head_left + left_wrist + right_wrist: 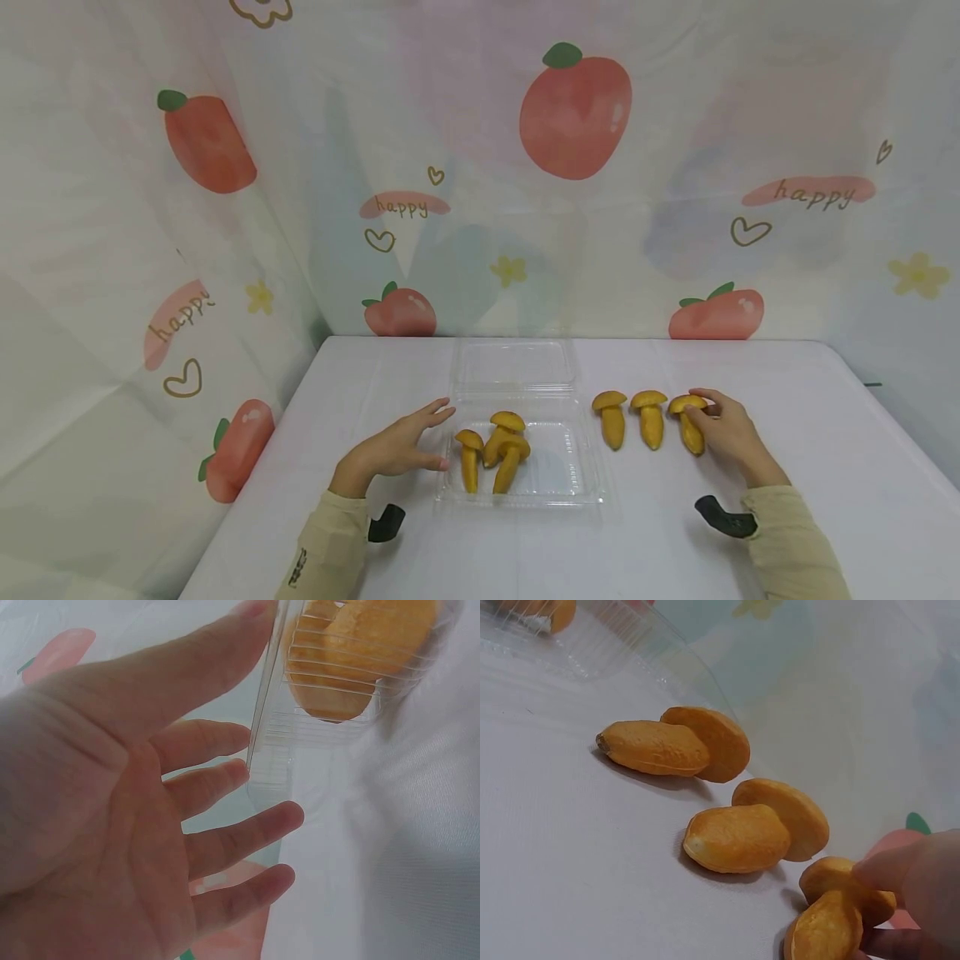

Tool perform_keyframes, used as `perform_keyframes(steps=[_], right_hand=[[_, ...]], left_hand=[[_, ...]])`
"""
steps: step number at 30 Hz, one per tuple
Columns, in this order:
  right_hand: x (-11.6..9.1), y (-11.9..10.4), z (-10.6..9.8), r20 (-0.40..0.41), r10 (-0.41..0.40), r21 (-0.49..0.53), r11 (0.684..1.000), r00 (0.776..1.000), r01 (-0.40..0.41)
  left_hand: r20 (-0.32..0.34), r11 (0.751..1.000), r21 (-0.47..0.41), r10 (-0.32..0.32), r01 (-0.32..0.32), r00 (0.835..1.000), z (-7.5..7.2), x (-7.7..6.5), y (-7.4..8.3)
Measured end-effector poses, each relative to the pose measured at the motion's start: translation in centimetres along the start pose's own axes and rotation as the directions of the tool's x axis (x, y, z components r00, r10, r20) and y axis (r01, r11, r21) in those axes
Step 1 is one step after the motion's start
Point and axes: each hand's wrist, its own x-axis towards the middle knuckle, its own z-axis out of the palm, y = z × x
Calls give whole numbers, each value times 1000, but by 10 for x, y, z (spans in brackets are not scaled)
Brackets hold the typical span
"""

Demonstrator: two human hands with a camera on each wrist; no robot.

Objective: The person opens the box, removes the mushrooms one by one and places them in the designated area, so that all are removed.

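Note:
My right hand [731,433] pinches the cap of the rightmost yellow-brown mushroom [692,429], thumb on the near side and fingers curled behind; the right wrist view shows this mushroom [829,930] low over the white cloth. Two more mushrooms, one in the middle [650,421] and one on the left [611,421], lie in a row beside it, caps away from me. My left hand [397,446] is spread at the left wall of a clear plastic box [558,467], its fingertips right at the rim. Inside the box, three mushrooms [508,467] lie grouped toward the left.
The box's clear lid [516,365] lies folded back toward the rear of the white-covered table [645,542]. A printed cloth [465,100] hangs behind the table and along its left side. Black wrist mounts [726,518] stick out from both sleeves.

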Motion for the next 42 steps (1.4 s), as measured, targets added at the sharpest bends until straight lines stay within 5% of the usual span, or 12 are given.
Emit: perform_keyframes(steps=[18,27,42], right_hand=[[-1,-1,-9,42,77,-25,997,996,-76],[-3,-5,-15,-46,65,-69,995,997,-68],[-22,-50,-5,-208,-149,-89,987,967,133]], left_hand=[[2,1000,6,-3,3,1000,1,1,-2],[0,1000,1,28,-28,1000,0,2,-6],[0,1000,-3,12,-12,1000,0,3,-5]])
